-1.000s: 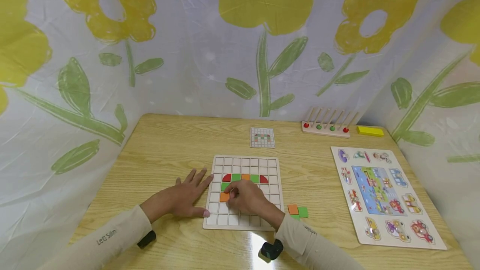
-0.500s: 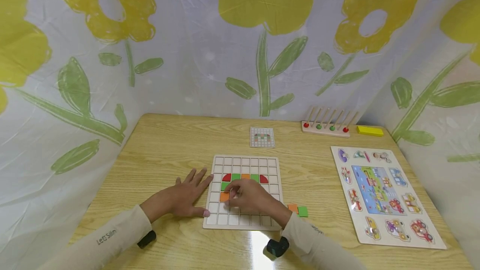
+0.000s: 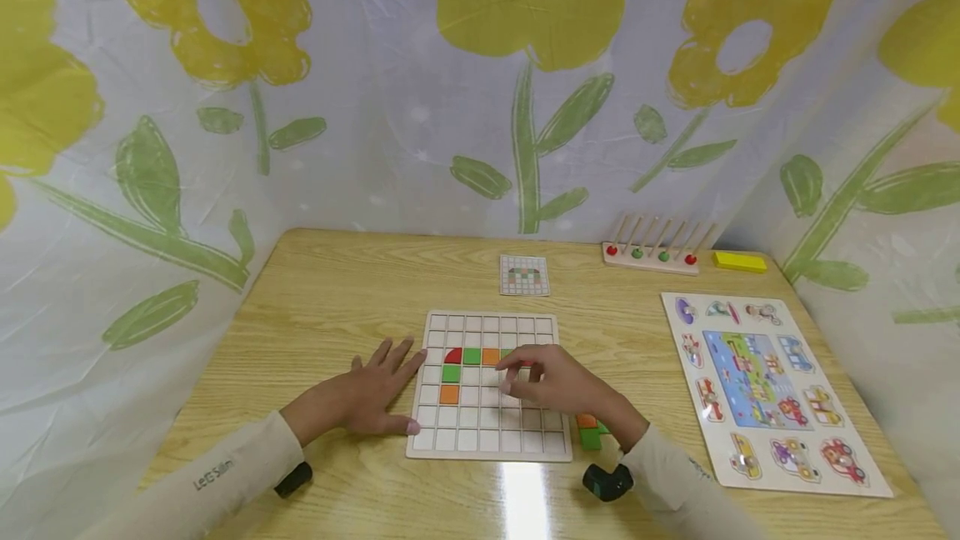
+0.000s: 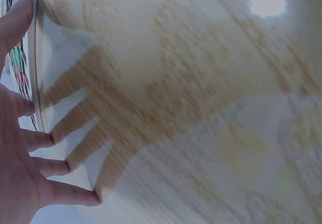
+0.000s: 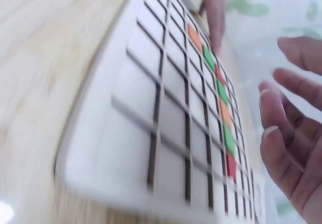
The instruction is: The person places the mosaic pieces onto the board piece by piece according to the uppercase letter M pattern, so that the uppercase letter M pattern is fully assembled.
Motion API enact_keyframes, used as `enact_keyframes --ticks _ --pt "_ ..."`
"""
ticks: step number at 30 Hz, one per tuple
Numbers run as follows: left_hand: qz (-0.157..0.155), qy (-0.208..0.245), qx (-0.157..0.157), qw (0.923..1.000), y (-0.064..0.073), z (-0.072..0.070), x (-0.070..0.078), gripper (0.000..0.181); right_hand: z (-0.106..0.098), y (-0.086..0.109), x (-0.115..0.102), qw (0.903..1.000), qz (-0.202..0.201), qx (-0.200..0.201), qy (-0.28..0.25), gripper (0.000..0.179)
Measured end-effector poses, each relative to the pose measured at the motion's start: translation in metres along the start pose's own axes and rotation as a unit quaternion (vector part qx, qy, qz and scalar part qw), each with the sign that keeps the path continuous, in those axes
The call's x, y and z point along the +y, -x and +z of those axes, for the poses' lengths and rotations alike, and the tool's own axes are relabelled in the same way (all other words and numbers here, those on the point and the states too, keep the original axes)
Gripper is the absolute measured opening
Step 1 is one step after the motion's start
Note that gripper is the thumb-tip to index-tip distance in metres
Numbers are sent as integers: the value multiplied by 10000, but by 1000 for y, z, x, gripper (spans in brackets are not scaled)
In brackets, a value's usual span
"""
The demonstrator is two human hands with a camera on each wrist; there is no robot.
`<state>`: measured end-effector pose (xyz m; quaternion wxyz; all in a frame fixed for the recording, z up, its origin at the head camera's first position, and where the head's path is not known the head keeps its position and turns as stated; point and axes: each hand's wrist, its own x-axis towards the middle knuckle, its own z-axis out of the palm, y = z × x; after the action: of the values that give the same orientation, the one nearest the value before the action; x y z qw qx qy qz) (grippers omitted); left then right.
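A wooden grid board [image 3: 480,440] lies in the middle of the table in the head view. Its coloured tiles form a row, with a red quarter-round tile [image 3: 453,355], a green tile [image 3: 472,356] and an orange tile [image 3: 491,356]. Below the red one sit another green tile [image 3: 451,373] and another orange tile [image 3: 449,394]. My left hand [image 3: 371,394] rests spread at the board's left edge, thumb on its rim. Over the board's right half, my right hand [image 3: 558,377] hovers with loosely bent fingers, nothing between them in the right wrist view, and covers some tiles.
Loose tiles, including a green one [image 3: 590,438], lie right of the board, partly behind my wrist. A pattern card [image 3: 525,275] lies beyond it. Farther right are a peg stand [image 3: 651,259], a yellow block [image 3: 740,262] and a vehicle knob puzzle [image 3: 693,415].
My right hand has lifted from beside the lower orange tile and moved right across the board, uncovering that tile and the cells near it. My left hand has stayed put.
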<state>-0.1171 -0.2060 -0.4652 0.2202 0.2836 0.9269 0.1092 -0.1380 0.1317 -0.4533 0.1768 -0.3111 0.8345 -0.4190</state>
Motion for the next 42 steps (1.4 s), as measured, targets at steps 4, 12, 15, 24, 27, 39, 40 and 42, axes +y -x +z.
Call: enact_keyframes --ticks 4,12,15,24,27,39,40,42 --pt "-11 3 5 10000 0 -2 1 106 -16 17 14 9999 -62 133 -77 27" --pt "-36 15 -24 10000 -1 -1 1 106 -37 54 40 9998 129 144 -51 25" --pt "-42 16 -17 10000 -1 1 -1 106 -41 68 50 9997 135 149 -102 22" --pt "-15 29 -14 10000 0 0 0 106 -48 102 68 9995 -168 172 203 19" --pt "-18 15 3 10000 0 0 0 107 -49 110 69 9992 -131 174 331 22" --pt "1 5 29 10000 0 0 0 106 -46 121 66 9993 -51 74 365 29" --pt "-6 5 20 10000 0 0 -1 106 -45 120 66 9992 -73 72 393 28" --pt "-7 12 20 10000 0 1 -1 106 -45 120 66 9989 -103 70 458 27"
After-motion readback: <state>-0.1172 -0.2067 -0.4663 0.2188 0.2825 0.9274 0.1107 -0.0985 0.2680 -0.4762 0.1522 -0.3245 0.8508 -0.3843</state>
